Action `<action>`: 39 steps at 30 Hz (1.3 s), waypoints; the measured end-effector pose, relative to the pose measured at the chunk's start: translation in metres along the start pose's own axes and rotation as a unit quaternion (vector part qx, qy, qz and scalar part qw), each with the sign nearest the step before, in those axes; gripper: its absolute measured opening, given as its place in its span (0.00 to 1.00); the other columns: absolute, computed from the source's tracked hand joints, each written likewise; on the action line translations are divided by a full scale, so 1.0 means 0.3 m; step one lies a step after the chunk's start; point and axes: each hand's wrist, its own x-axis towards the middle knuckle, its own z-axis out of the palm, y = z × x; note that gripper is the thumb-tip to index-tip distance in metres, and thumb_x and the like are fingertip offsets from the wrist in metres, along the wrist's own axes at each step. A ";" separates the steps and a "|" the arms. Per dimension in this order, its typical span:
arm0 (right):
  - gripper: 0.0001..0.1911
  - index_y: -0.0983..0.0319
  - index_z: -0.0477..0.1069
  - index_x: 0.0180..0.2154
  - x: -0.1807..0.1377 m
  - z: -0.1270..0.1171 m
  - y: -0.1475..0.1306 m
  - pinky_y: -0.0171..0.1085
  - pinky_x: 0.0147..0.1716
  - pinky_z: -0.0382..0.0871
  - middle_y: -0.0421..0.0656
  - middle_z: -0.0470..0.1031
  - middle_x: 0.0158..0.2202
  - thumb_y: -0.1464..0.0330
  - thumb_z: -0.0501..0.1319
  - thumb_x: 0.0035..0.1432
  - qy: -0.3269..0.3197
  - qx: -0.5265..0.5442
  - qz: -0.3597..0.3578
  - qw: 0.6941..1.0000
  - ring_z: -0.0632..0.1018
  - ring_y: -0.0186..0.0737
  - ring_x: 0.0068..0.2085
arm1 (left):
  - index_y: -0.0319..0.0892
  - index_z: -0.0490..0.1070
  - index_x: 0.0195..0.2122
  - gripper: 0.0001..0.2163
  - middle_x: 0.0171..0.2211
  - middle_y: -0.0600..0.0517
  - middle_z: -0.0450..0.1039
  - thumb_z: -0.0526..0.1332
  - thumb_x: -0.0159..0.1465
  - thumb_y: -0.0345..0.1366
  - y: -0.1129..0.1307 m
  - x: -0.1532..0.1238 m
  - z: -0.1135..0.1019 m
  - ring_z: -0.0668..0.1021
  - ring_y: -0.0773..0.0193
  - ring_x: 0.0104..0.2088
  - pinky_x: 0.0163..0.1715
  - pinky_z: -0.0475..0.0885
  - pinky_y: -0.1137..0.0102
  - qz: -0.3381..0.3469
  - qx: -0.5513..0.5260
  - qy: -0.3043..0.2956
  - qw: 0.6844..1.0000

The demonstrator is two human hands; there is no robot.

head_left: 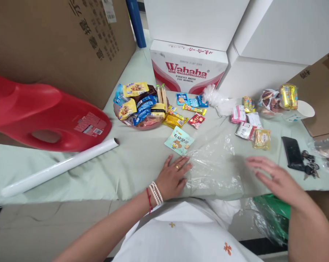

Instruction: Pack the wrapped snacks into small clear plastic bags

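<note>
My left hand [175,176] lies flat on the cloth with its fingers spread, over the left edge of a clear plastic bag [216,163]. A ring and bracelets are on it. Just beyond its fingertips lies a mint-green snack packet [179,140]. To the bag's right, my right hand [275,178] is held up, slightly blurred, fingers stretched out and nothing in them. Beyond it lie several small snack packets, among them a yellow one [262,139] and a pink one [238,114]. A bowl [150,126] heaped with wrapped snacks stands ahead of my left hand.
A red plastic slide-like piece [49,109] and a white roll [63,166] lie at left. Behind stand a Wahaha carton [188,69], white boxes [191,22] and a brown carton [57,43]. A phone [292,153], keys [312,167] and a paper cup [305,110] are at right.
</note>
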 end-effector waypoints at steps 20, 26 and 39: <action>0.17 0.63 0.78 0.47 0.860 0.158 -0.394 0.41 0.47 0.71 0.48 0.80 0.45 0.61 0.67 0.59 -0.025 -0.081 0.057 0.995 0.79 0.48 0.45 | 0.46 0.68 0.65 0.24 0.74 0.43 0.53 0.60 0.67 0.33 0.004 -0.011 0.032 0.71 0.47 0.64 0.58 0.66 0.50 -0.051 0.029 0.097 0.994; 0.25 0.56 0.74 0.52 0.377 -0.068 -0.282 0.42 0.45 0.75 0.49 0.77 0.54 0.50 0.68 0.58 -0.073 0.302 -0.031 0.950 0.80 0.47 0.47 | 0.51 0.68 0.66 0.28 0.75 0.47 0.53 0.62 0.63 0.35 0.029 -0.009 0.030 0.68 0.44 0.66 0.58 0.64 0.46 -0.042 0.022 0.079 0.996; 0.18 0.60 0.73 0.43 0.492 0.172 -0.089 0.50 0.56 0.69 0.49 0.79 0.49 0.57 0.64 0.54 0.107 0.219 0.153 0.958 0.78 0.52 0.51 | 0.40 0.49 0.75 0.41 0.76 0.32 0.43 0.63 0.63 0.44 0.025 0.006 0.057 0.51 0.40 0.75 0.71 0.40 0.38 -0.063 0.093 0.053 0.992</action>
